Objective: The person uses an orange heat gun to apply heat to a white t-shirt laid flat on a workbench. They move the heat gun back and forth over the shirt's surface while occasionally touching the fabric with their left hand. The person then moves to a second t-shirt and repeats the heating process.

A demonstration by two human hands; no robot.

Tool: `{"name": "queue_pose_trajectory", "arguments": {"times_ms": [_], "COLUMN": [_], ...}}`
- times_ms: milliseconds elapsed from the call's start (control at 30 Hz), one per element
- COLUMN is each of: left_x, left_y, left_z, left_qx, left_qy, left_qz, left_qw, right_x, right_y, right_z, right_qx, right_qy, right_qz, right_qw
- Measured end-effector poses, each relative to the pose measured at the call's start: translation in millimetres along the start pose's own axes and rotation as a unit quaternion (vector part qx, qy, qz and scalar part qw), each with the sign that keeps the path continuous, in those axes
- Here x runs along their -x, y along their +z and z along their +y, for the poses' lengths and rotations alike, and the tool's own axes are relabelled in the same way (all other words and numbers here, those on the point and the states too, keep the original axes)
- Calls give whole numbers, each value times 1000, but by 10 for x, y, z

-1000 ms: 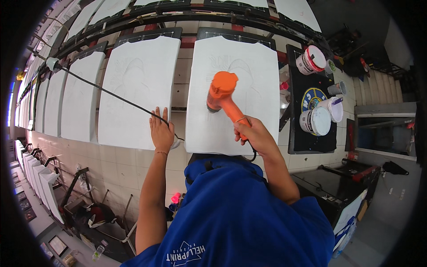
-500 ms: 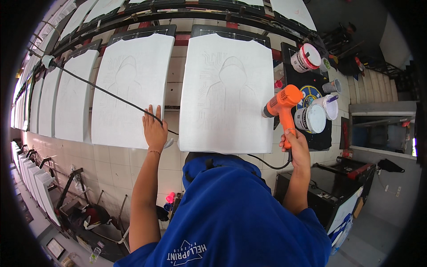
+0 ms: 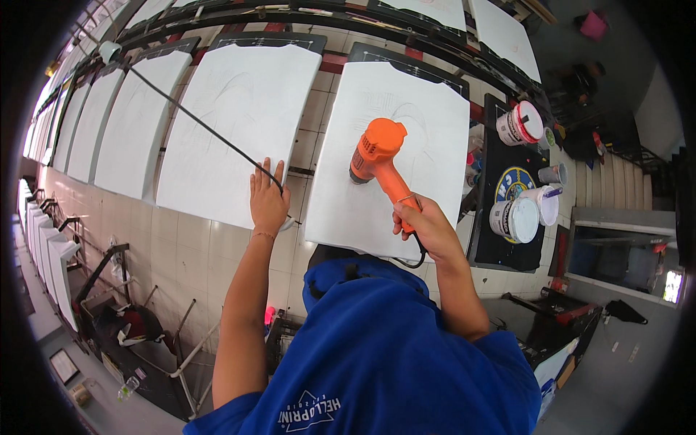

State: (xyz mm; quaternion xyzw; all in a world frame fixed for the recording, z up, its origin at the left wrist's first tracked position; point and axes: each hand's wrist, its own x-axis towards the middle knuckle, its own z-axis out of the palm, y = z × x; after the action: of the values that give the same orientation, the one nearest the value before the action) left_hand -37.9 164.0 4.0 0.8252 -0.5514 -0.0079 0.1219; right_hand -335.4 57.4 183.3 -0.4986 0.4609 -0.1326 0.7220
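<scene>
The orange heat gun (image 3: 383, 145) is over the white shirt (image 3: 438, 174) in front of the person. Half a second ago it was at the right edge of this shirt; now it has come back to the left-middle part, almost the same place as one second ago. So the gun seems to sweep from side to side, and I judge that this pass concerns the left part of the faint drawing (image 3: 409, 112), which the gun partly hides. Whether it is blowing, I cannot tell. The nozzle points downward, but the gap to the cloth is not clear.

The right hand (image 3: 428, 221) has its fingers wrapped around the handle, and the gun's cord (image 3: 417, 262) hangs below in a loop.

The left hand (image 3: 270, 206) has stayed at the near right corner of the neighbouring shirt (image 3: 225, 138), its fingers straight and laid flat. A black cable (image 3: 210, 130) runs to these fingers; I cannot tell if it is held. This hand looks like a quiet support while only the other one travels.

Farther right, white buckets (image 3: 515, 220) stand on a black board (image 3: 500, 254).
</scene>
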Motion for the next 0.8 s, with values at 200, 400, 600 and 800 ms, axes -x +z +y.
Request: {"name": "queue_pose_trajectory", "arguments": {"times_ms": [200,400,600,800], "left_x": [13,-10,-3,2], "left_y": [9,9,18,25], "left_z": [-20,-24,-42,-34], "left_qx": [11,-16,-21,-26], "left_qy": [-9,-11,-6,-2], "left_qz": [-2,-12,-12,-8], "left_qw": [1000,1000,1000,1000], "right_x": [-34,87,179,-22], "right_y": [141,205,177,35], "right_z": [-29,35,-19,-18], "right_qx": [21,32,51,47], "right_qy": [18,43,67,-3], "right_qz": [-33,-79,-96,-7], "right_qw": [999,995,992,999]}}
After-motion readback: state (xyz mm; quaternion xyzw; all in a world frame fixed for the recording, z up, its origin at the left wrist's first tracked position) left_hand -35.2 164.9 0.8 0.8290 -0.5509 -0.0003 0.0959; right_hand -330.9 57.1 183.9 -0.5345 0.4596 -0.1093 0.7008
